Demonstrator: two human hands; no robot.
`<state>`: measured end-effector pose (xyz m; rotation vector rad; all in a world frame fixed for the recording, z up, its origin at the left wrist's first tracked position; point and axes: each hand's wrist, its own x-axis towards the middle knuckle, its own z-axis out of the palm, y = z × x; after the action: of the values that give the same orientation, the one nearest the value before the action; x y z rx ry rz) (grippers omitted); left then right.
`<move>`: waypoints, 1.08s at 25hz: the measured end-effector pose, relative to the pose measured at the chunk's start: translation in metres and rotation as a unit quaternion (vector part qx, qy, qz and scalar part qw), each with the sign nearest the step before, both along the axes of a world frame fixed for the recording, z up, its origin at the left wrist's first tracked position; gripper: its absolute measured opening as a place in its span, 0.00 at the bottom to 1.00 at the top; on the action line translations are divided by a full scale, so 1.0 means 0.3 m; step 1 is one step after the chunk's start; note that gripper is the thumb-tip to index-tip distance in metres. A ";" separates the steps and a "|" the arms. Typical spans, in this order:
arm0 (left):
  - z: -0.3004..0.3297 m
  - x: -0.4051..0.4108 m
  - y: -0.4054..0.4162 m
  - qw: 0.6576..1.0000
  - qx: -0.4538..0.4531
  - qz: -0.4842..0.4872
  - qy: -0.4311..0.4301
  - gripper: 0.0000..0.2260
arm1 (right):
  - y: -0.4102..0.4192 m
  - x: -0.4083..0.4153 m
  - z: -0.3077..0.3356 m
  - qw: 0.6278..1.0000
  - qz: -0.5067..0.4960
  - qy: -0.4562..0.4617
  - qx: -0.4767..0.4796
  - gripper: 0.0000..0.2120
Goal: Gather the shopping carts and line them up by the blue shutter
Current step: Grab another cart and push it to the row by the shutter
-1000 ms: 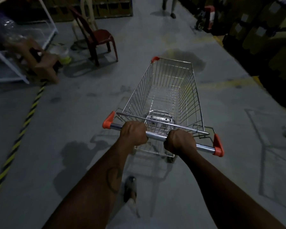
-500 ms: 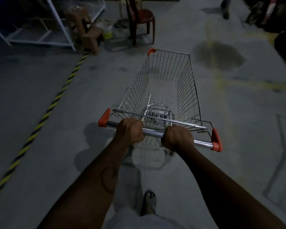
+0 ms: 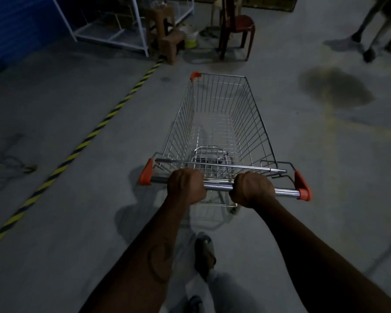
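Cart (image 3: 221, 123) extends ahead of left hand (image 3: 185, 188) and right hand (image 3: 252, 190) gripping its handle (image 3: 217, 185).

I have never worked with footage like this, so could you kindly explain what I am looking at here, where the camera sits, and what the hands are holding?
There is no machine here: a person wears one wide-angle camera on the head, looking forward and down, so you see their own forearms. The left hand and the right hand each grip the metal handle bar of a wire shopping cart, whose basket looks empty. It stands on a grey concrete floor. A yellow-and-black striped line runs diagonally on the left. Further ahead are a red plastic chair, a brown stool and a white metal rack. The blue shutter shows at the top left. Another person's legs appear at the top right.
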<state>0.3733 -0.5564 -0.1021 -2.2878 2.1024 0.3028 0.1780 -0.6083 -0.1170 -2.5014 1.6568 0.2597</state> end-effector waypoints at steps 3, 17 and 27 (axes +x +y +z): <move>-0.001 -0.030 0.156 0.998 0.027 0.051 0.020 0.10 | 0.126 -0.018 -0.004 0.997 0.065 0.027 -0.012 0.16; -0.030 -0.295 0.287 0.979 -0.016 0.201 0.003 0.13 | 0.081 -0.201 0.047 0.975 0.220 -0.002 0.022 0.20; -0.022 -0.337 0.171 0.957 0.001 0.290 -0.028 0.06 | -0.120 -0.154 0.071 0.960 0.270 -0.005 0.071 0.15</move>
<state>0.2722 -0.5052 -0.1086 -2.8228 1.3537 0.2396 0.1317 -0.6445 -0.0956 -2.7762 0.8779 0.3986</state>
